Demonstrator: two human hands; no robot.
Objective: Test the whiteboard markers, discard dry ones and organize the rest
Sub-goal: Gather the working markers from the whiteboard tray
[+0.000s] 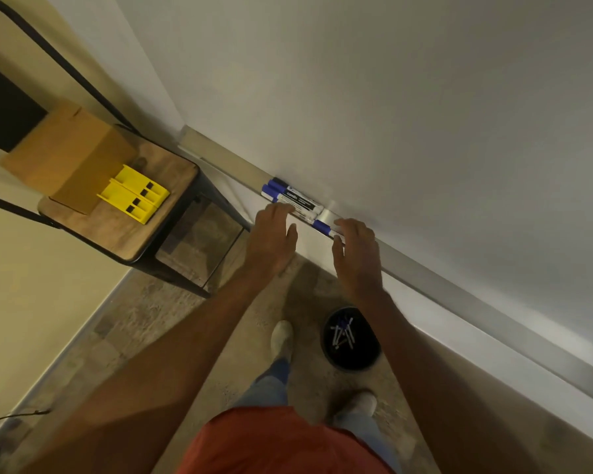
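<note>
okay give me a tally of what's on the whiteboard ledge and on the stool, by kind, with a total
Blue-capped markers on the ledge: 3 visible; hands may hide more
Yellow plastic holders on the stool: 2
Cardboard box on the stool: 1
Total: 6

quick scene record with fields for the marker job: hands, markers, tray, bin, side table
left hand: open, fingers spread, fingertips at the markers
right hand: open, fingertips at the tray edge
markers: blue-capped, lying together along the tray
tray: metal ledge under the whiteboard
bin: black, on the floor, holds several markers
side table: wooden top, carries a cardboard box and yellow holders
</note>
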